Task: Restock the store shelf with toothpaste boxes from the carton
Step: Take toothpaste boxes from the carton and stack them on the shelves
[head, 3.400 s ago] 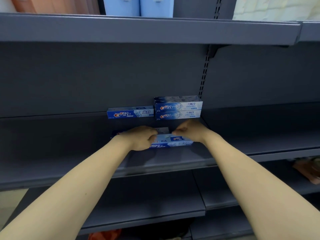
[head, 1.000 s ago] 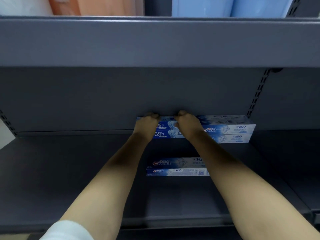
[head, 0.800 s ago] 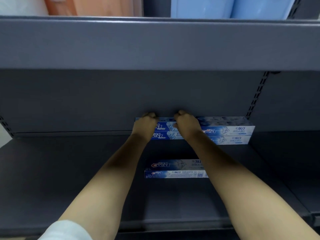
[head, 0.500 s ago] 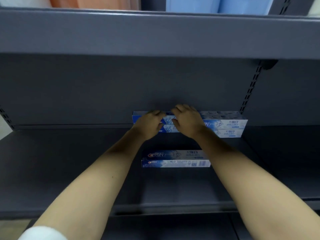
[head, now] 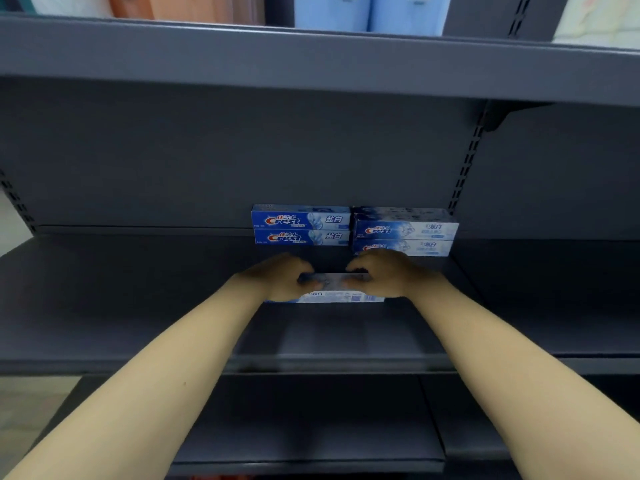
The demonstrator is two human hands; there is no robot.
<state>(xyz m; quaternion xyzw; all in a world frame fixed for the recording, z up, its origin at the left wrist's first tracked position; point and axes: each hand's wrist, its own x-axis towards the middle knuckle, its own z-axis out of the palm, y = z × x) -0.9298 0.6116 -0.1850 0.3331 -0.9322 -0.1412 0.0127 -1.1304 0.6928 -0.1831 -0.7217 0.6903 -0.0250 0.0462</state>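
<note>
A pale blue toothpaste box [head: 337, 296] lies lengthwise on the dark grey shelf [head: 138, 306], a little in front of the back row. My left hand [head: 282, 277] grips its left end and my right hand [head: 382, 273] grips its right end, fingers curled over the top edge. Against the back panel stand two stacks, each two boxes high: dark blue boxes [head: 300, 225] on the left and lighter blue boxes [head: 403, 232] on the right. The carton is out of view.
The shelf above [head: 311, 60] overhangs close overhead and carries orange and light blue packs [head: 367, 12]. A slotted upright [head: 465, 161] runs down the back panel right of the stacks. A lower shelf [head: 304, 424] shows beneath my arms.
Both hands left the dark blue stack at the back and came forward onto the loose box lying in front. The dark blue stack now stands two high beside the lighter one.
</note>
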